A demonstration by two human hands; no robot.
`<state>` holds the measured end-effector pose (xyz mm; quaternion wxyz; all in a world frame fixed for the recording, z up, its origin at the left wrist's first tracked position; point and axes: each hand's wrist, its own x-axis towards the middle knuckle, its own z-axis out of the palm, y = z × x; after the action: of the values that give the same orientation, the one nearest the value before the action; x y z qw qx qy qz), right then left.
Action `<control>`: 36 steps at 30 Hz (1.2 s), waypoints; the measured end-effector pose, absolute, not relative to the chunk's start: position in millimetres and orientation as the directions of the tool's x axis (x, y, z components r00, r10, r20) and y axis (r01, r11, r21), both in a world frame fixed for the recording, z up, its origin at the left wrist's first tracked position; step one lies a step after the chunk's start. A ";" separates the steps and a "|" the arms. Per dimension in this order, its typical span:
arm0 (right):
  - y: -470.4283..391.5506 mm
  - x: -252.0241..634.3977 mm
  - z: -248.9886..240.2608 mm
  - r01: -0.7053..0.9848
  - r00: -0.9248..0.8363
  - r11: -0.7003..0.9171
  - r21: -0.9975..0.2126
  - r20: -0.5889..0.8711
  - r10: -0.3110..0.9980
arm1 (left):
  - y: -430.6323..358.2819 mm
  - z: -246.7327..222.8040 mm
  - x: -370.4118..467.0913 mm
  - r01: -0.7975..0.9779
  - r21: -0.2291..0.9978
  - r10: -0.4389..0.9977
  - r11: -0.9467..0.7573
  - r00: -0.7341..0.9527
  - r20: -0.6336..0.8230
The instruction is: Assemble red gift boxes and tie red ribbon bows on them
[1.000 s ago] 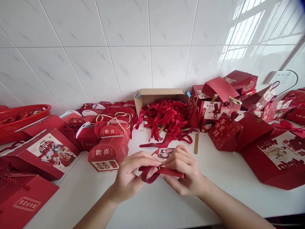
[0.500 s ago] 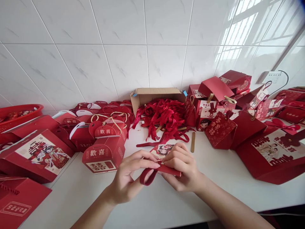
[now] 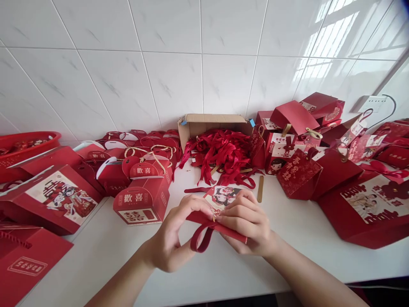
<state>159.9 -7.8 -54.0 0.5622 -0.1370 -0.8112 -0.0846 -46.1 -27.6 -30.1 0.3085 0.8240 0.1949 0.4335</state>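
Note:
Both hands are at a small red folded gift box [image 3: 220, 195] with a printed couple on its pale face. My right hand [image 3: 247, 221] wraps round its right side, with fingers pressed at the top edge. My left hand [image 3: 168, 238] curves round the left side, fingertips at the middle of that edge and thumb below. Between them a dark red ribbon strap [image 3: 208, 239] hangs out in a loop toward me. A tiny gold-coloured piece [image 3: 214, 218] shows at the strap's root; the fingers partly cover it.
Behind the hands, a cardboard box [image 3: 217, 117] spills red ribbons [image 3: 223, 149] onto the white table [image 3: 191, 281]. A gold strip [image 3: 260, 189] lies to the right. Finished-looking red gift boxes [image 3: 142, 200] crowd the left, more boxes [image 3: 298, 172] the right. A red basket [image 3: 19, 160] stands far left.
My left fingertips have drawn together near the strap's root, uncovering more of the box. The strap loop hangs more open. The whole view has shifted slightly.

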 end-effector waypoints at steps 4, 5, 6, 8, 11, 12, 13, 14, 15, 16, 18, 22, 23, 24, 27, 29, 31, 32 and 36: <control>-8.3 160.8 -52.0 0.342 -0.319 0.939 0.017 0.942 0.099 | -26.4 -28.9 -47.2 0.092 0.586 0.532 -0.805 0.551 0.643; -8.6 160.9 -51.5 0.346 -0.316 0.938 0.022 0.944 0.094 | -26.2 -28.9 -47.4 0.099 0.575 0.526 -0.812 0.550 0.648; -8.8 160.9 -51.0 0.348 -0.316 0.937 0.025 0.944 0.092 | -26.1 -29.1 -47.5 0.107 0.572 0.529 -0.813 0.547 0.649; -9.3 160.9 -50.3 0.344 -0.320 0.938 0.028 0.943 0.090 | -26.2 -29.8 -47.8 0.112 0.585 0.544 -0.803 0.536 0.645; -10.0 160.9 -49.8 0.337 -0.324 0.941 0.017 0.941 0.099 | -26.7 -30.5 -47.7 0.097 0.632 0.582 -0.769 0.517 0.628; -10.2 160.7 -49.8 0.337 -0.322 0.942 0.011 0.941 0.104 | -26.9 -30.6 -47.5 0.090 0.653 0.597 -0.752 0.514 0.616; -10.5 160.3 -49.8 0.337 -0.322 0.942 0.006 0.940 0.109 | -27.1 -30.6 -47.3 0.083 0.676 0.612 -0.732 0.514 0.601; -10.7 159.8 -49.9 0.336 -0.321 0.942 0.002 0.941 0.112 | -27.2 -30.7 -47.1 0.079 0.701 0.631 -0.709 0.515 0.580; -11.0 159.2 -50.1 0.332 -0.319 0.943 0.002 0.941 0.110 | -27.3 -30.8 -46.9 0.078 0.725 0.650 -0.684 0.516 0.558; -11.2 158.5 -50.3 0.327 -0.317 0.945 0.002 0.942 0.108 | -27.3 -31.0 -46.8 0.076 0.747 0.666 -0.661 0.517 0.537; -11.5 157.2 -50.9 0.320 -0.314 0.947 -0.001 0.943 0.107 | -27.3 -31.4 -46.6 0.065 0.776 0.686 -0.628 0.517 0.512; -11.1 155.7 -52.4 0.307 -0.314 0.951 -0.017 0.942 0.118 | -27.2 -31.4 -46.0 0.035 0.760 0.661 -0.649 0.521 0.540; -10.8 155.4 -53.0 0.306 -0.311 0.952 -0.019 0.943 0.119 | -27.2 -31.3 -45.9 0.043 0.743 0.650 -0.668 0.520 0.554; -10.5 155.2 -53.6 0.306 -0.308 0.952 -0.020 0.944 0.119 | -27.1 -31.1 -45.9 0.056 0.722 0.639 -0.690 0.516 0.570; -9.4 154.1 -55.8 0.316 -0.299 0.949 -0.016 0.947 0.116 | -26.5 -31.3 -47.1 0.110 0.643 0.599 -0.758 0.507 0.620; -8.8 153.5 -57.4 0.323 -0.299 0.946 -0.013 0.947 0.116 | -25.7 -31.9 -48.3 0.138 0.594 0.571 -0.793 0.510 0.644; -8.3 153.2 -58.7 0.331 -0.299 0.944 -0.015 0.946 0.120 | -24.9 -32.3 -48.9 0.150 0.569 0.556 -0.809 0.512 0.655; -8.0 153.1 -59.1 0.333 -0.298 0.943 -0.018 0.946 0.124 | -24.7 -32.5 -48.8 0.150 0.565 0.553 -0.812 0.510 0.659; -7.6 152.9 -58.2 0.343 -0.299 0.938 -0.044 0.942 0.154 | -25.1 -31.9 -46.8 0.146 0.582 0.573 -0.800 0.473 0.669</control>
<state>152.9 -7.6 -58.2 0.5711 -0.1551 -0.8018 -0.0828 -46.8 -25.1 -31.9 0.2296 0.8269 0.2176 0.4649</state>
